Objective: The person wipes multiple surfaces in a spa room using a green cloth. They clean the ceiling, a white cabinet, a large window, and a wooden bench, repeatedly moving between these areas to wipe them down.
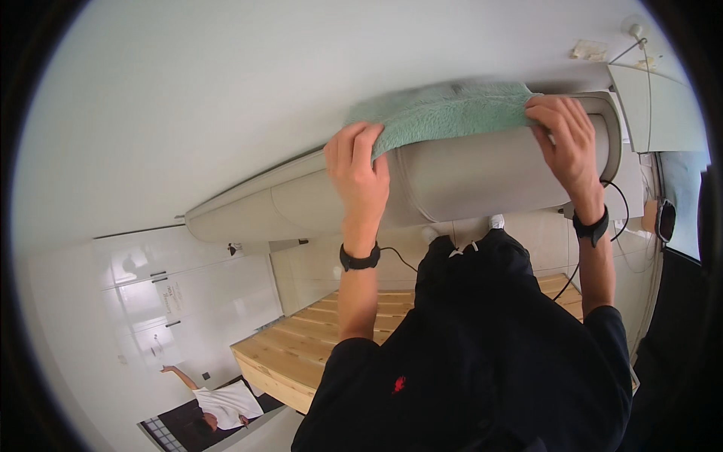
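Note:
A mint-green plush cloth [452, 116] spans the gap between my two hands, over the top of a light grey sofa [480, 161]. My left hand [358, 158] pinches its near left corner between thumb and fingers. At the opposite end, my right hand [565, 127] grips the right corner. The cloth's far side lies close to the white wall [254, 101], and that edge looks blurred. Each wrist wears a black band with a cable running from it.
Behind me stands a slatted wooden bed frame [305, 339]. White glossy cabinets [197, 294] line the left side, where a person in a white top [229, 404] reaches an arm toward them. A pale panel [655, 110] and hanging cords are at the right.

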A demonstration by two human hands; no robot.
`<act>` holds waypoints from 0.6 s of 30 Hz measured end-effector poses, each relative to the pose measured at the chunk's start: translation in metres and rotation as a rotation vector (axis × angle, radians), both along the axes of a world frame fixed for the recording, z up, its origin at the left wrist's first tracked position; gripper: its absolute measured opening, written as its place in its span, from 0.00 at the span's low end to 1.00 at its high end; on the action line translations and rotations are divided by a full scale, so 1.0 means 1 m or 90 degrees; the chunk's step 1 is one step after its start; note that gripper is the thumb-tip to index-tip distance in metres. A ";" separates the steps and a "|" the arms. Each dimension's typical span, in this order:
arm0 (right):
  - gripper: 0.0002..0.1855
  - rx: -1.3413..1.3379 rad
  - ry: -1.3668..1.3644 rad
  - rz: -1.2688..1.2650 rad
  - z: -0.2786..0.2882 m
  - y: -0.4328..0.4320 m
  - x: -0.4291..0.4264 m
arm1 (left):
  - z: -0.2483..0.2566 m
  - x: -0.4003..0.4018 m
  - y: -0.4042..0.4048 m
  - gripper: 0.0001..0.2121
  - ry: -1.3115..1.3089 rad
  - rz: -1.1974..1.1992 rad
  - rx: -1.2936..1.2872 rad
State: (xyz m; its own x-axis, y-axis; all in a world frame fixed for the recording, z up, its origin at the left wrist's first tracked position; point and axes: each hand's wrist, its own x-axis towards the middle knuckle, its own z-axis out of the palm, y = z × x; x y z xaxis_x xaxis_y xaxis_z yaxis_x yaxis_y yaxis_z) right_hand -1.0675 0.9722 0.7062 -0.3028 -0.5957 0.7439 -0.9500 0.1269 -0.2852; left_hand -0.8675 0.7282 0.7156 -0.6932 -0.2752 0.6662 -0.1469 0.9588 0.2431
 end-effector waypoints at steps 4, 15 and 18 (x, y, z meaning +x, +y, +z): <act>0.15 0.123 -0.019 0.060 -0.041 -0.037 0.042 | -0.030 0.052 -0.038 0.18 -0.073 -0.040 -0.015; 0.24 0.347 -0.099 -0.027 -0.067 -0.164 0.207 | -0.100 0.191 -0.161 0.22 -0.135 -0.072 0.039; 0.30 0.328 -0.042 -0.051 -0.079 -0.213 0.248 | -0.104 0.224 -0.213 0.21 -0.131 -0.073 0.023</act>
